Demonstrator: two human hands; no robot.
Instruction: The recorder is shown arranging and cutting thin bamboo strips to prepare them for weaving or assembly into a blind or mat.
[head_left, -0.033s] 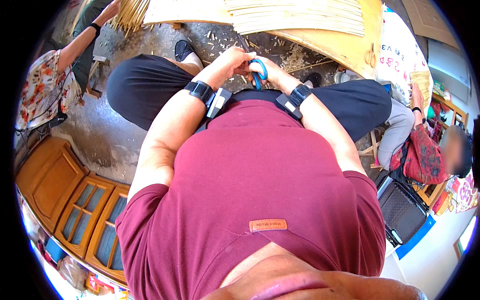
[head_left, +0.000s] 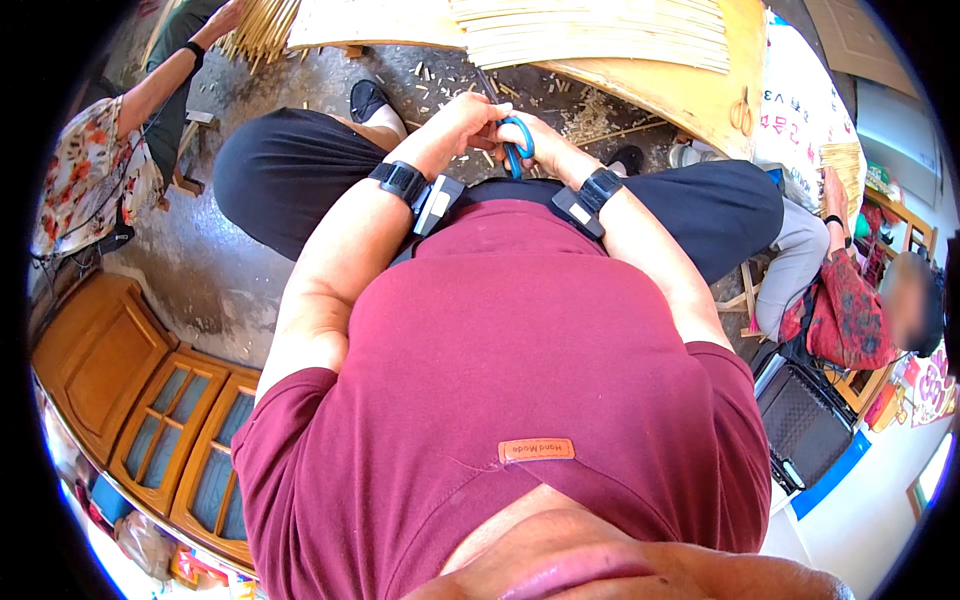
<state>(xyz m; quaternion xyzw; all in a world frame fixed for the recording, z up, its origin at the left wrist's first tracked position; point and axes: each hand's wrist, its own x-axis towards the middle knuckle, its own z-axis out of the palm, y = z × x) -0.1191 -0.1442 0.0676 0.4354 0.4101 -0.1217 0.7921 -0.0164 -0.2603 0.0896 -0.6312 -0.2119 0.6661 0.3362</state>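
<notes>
My right hand (head_left: 538, 143) is closed round the blue looped handles of a pair of scissors (head_left: 517, 152) above my lap. Against it, from the left, rests my left hand (head_left: 466, 118) with its fingers curled in. What those fingers hold, if anything, is too small to make out. A dark narrow piece (head_left: 487, 84), which looks like the scissors' blades, sticks out beyond the hands toward the table edge. Just past it, a row of thin pale strips (head_left: 595, 35) lies side by side on the wooden tabletop (head_left: 650, 92).
Orange-handled scissors (head_left: 741, 112) lie on the tabletop at right. Cut scraps (head_left: 590, 122) litter the floor beneath. At far left a person's arm (head_left: 150, 105) reaches to a strip bundle (head_left: 258, 28); another person (head_left: 850, 310) sits at right. Wooden cabinet doors (head_left: 165, 430) stand at lower left.
</notes>
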